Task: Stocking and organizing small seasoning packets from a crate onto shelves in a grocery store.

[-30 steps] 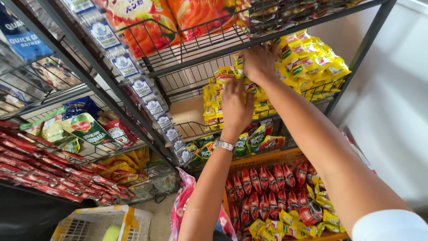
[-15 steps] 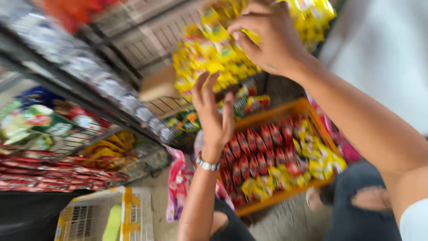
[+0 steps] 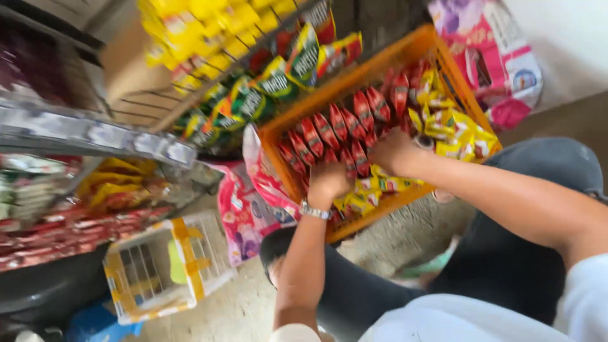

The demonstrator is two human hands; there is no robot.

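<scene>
Your two hands are down inside the orange crate [image 3: 405, 54], among the packets. Your left hand [image 3: 329, 180] sits at the crate's near-left part, fingers curled down over the red sachets [image 3: 339, 130] there — whether it has one pinched, you cannot tell, since the fingertips are hidden. A watch [image 3: 315, 211] rings that wrist. Your right hand [image 3: 394, 152] lies just beside it toward the middle of the crate, fingers bent down into the line where the red sachets meet the yellow packets [image 3: 453, 130]; its grip is blurred, so closed or loose cannot be told.

The red sachets stand in rows across the crate's left and middle; the yellow packets fill its right side and run along the near edge under your wrists. The crate is tilted, its near rim just above your knees [image 3: 544, 171], its far rim against the wire shelf [image 3: 190, 95] that carries green-and-yellow packs [image 3: 253, 95].

Room is tight at the crate's left edge — a pink bag [image 3: 250, 209] presses against that corner. Another pink bag [image 3: 491, 57] stands beyond the right edge by the wall. Lower left, a white-and-yellow basket [image 3: 164, 272] sits on the floor [image 3: 380, 244], well apart from your hands, under a rack of red packets [image 3: 57, 234].
</scene>
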